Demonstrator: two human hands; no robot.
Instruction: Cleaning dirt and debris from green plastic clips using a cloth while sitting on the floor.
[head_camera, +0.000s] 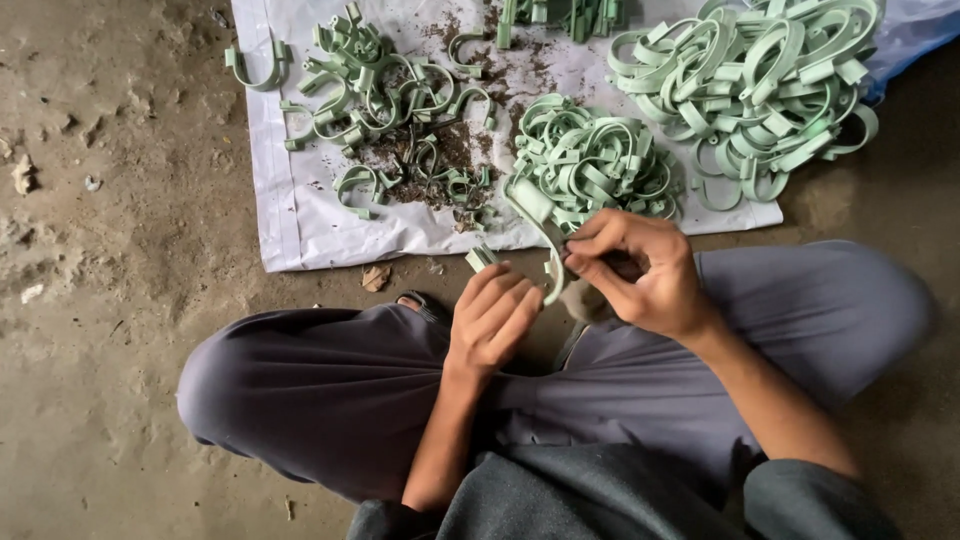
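Seated cross-legged on a dirt floor, a person works one pale green curved plastic clip (545, 240) between both hands.

The right hand (640, 275) pinches the clip's upper curve between thumb and fingertips, while the left hand (495, 320) curls its fingers round the lower end, over the lap in grey trousers (330, 390). Just ahead lies a white plastic sheet (290, 200). On it, a tidy heap of small clips (590, 160) sits nearest the hands and a bigger heap of large clips (760, 80) lies to the right; these look sorted. To the left, loose clips mixed with dark crumbs of debris (400, 130) seem yet to be handled, so the work appears roughly midway.
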